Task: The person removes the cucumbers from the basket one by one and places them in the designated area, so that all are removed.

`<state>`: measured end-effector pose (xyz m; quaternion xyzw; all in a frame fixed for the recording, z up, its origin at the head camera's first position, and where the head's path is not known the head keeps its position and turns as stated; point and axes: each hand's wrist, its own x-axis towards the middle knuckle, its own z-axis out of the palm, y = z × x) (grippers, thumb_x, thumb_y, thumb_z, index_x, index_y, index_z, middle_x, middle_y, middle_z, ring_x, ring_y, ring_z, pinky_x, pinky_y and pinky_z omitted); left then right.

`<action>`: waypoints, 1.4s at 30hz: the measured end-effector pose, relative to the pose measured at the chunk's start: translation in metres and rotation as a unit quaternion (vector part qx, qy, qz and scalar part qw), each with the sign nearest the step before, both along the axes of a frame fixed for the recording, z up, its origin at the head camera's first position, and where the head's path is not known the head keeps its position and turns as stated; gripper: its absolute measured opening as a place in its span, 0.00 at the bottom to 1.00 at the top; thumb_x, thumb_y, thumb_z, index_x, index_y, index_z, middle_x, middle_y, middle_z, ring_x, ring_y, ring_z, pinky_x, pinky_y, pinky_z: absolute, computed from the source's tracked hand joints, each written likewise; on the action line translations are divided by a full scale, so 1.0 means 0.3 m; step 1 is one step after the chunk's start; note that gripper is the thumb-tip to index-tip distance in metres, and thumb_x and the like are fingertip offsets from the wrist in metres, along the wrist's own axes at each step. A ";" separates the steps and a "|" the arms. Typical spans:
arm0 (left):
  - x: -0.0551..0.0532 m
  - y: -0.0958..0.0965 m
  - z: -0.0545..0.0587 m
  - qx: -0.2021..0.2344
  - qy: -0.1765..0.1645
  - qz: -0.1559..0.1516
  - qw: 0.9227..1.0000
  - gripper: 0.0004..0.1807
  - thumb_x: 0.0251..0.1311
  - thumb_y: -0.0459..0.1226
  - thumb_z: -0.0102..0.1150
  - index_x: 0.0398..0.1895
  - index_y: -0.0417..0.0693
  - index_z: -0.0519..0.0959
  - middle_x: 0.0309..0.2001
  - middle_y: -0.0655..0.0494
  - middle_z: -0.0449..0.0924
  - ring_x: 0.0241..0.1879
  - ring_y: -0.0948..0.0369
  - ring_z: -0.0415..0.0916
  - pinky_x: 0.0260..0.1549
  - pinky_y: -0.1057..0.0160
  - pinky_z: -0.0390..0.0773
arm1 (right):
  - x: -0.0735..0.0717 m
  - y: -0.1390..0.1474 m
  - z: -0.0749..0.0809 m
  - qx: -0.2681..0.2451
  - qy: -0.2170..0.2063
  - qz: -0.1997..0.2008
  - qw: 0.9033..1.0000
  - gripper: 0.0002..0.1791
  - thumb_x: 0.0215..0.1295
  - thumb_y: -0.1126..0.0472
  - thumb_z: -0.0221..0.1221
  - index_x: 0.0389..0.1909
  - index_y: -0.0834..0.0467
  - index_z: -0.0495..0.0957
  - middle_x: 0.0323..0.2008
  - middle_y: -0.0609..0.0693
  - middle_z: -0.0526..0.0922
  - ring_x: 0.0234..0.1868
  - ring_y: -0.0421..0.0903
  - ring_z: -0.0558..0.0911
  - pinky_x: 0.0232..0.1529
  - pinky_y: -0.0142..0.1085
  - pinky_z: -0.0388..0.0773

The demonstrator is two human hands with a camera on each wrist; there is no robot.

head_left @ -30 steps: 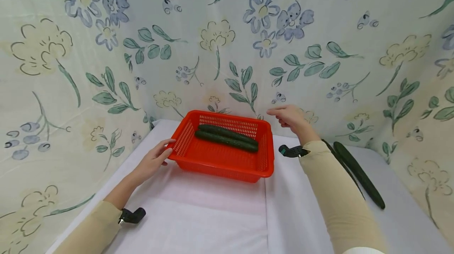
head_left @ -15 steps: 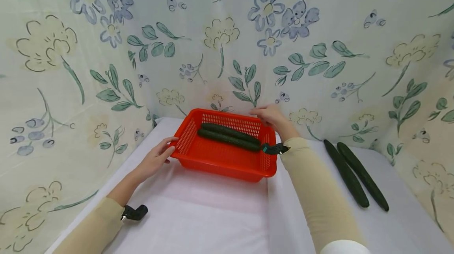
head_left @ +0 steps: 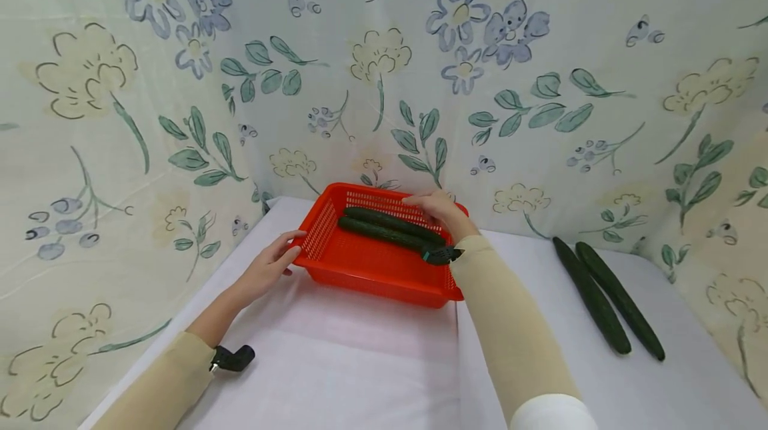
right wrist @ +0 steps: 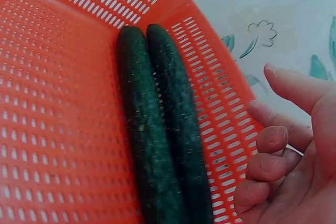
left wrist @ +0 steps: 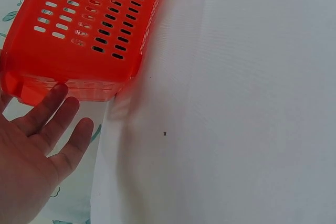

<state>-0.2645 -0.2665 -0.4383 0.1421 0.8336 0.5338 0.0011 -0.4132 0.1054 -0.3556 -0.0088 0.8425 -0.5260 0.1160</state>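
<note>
A red plastic basket (head_left: 372, 289) with slotted walls stands on the white-covered table. Two long dark-green cucumbers lie side by side in it along the back wall, the front cucumber (right wrist: 144, 129) next to the rear cucumber (right wrist: 181, 103). My left hand (head_left: 267, 270) holds the basket's left rim; in the left wrist view several of its fingers (left wrist: 65, 111) are spread under the rim, the thumb mostly hidden. My right hand (head_left: 443, 210) hovers over the basket's back right part, near the cucumbers' right ends. It holds nothing, its index finger extended and the other fingers loosely bent.
Another pair of cucumbers, the left cucumber (head_left: 591, 297) and the right cucumber (head_left: 621, 300), lies on the right side of the table (head_left: 360, 363). A flower-patterned cloth (head_left: 336, 83) hangs right behind the basket and along both sides.
My right hand has moved left from beyond the basket's back right corner to above the basket, uncovering the table cucumbers. My left hand stays at the left rim.
</note>
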 end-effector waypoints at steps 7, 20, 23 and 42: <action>-0.001 0.007 0.002 0.005 0.001 0.001 1.000 0.26 0.77 0.47 0.47 0.75 0.59 0.61 0.67 0.44 0.71 0.55 0.47 0.76 0.52 0.45 0.81 | -0.013 -0.016 -0.082 -0.014 -0.037 -0.016 0.999 0.27 0.62 0.41 0.67 0.45 0.62 0.81 0.19 0.47 0.67 0.23 0.47 0.67 0.25 0.35 0.64; 0.001 0.009 -0.001 -0.001 -0.001 0.008 1.000 0.26 0.78 0.45 0.46 0.76 0.58 0.60 0.67 0.43 0.71 0.55 0.47 0.76 0.51 0.47 0.82 | -0.030 -0.049 -0.153 0.054 -0.003 -0.042 0.998 0.21 0.61 0.45 0.68 0.22 0.55 0.73 0.15 0.45 0.63 0.18 0.46 0.66 0.18 0.34 0.61; 0.005 0.007 -0.005 0.000 -0.001 0.008 1.000 0.27 0.77 0.45 0.47 0.76 0.57 0.60 0.67 0.42 0.71 0.55 0.47 0.76 0.51 0.47 0.82 | -0.029 -0.059 -0.161 0.081 0.016 -0.047 0.996 0.21 0.61 0.46 0.68 0.21 0.57 0.76 0.15 0.46 0.66 0.19 0.47 0.68 0.19 0.35 0.63; 0.004 0.008 -0.008 0.005 -0.007 0.010 1.000 0.26 0.78 0.44 0.46 0.76 0.59 0.60 0.67 0.41 0.71 0.56 0.46 0.75 0.49 0.50 0.82 | -0.008 -0.055 -0.164 0.144 0.069 0.011 0.987 0.12 0.59 0.54 0.67 0.29 0.60 0.89 0.21 0.49 0.78 0.31 0.50 0.73 0.31 0.36 0.68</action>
